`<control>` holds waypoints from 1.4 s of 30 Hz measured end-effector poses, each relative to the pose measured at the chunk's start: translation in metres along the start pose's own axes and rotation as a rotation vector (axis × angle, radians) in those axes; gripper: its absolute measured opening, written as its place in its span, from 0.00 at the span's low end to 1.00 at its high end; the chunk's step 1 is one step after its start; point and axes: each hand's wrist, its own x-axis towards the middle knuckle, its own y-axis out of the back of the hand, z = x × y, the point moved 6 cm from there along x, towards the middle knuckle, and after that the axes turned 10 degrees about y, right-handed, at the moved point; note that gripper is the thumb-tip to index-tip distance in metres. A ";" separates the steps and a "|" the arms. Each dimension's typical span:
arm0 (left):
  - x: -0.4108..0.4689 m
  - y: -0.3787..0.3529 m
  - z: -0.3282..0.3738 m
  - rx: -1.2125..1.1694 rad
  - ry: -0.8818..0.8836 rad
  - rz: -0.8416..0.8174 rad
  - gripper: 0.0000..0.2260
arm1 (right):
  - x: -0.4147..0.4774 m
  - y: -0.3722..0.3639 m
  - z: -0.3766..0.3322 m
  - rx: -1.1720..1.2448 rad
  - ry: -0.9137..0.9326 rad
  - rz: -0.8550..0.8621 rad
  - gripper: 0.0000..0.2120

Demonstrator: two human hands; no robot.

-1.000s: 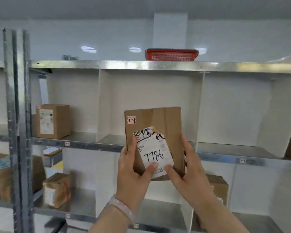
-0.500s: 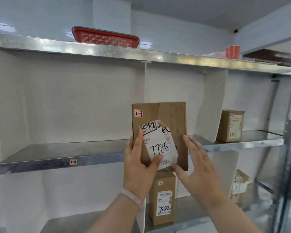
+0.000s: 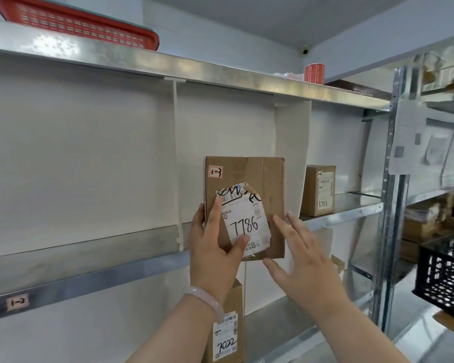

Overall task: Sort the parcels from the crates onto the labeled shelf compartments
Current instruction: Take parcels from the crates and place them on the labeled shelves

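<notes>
Head view shows the left hand [image 3: 215, 255] gripping the upright parcel [image 3: 257, 179] marked 7786 before the shelf [image 3: 89, 279] edge, thumb on its label, other fingers mostly hidden behind, while the right hand [image 3: 304, 258], fingers straight and spread, sits by its lower right corner, contact unclear.

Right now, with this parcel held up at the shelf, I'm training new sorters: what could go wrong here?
1. Only the left hand grips the parcel, low down. The right hand is open beside it, so the parcel could tip.
2. Its sticker reads 1-3, but the only shelf tag in view reads 1-2, so a mis-sort is possible.
</notes>
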 end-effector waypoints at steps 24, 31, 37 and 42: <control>0.053 -0.055 -0.073 0.379 0.016 0.358 0.37 | 0.087 -0.106 0.082 0.447 0.332 -0.001 0.32; 0.058 -0.054 -0.074 0.481 0.072 0.409 0.39 | 0.089 -0.118 0.084 0.473 0.373 -0.071 0.32; 0.064 -0.056 -0.077 0.537 0.117 0.431 0.37 | 0.089 -0.118 0.092 0.479 0.389 -0.094 0.33; 0.064 -0.056 -0.078 0.546 0.144 0.440 0.38 | 0.085 -0.115 0.101 0.450 0.409 -0.141 0.34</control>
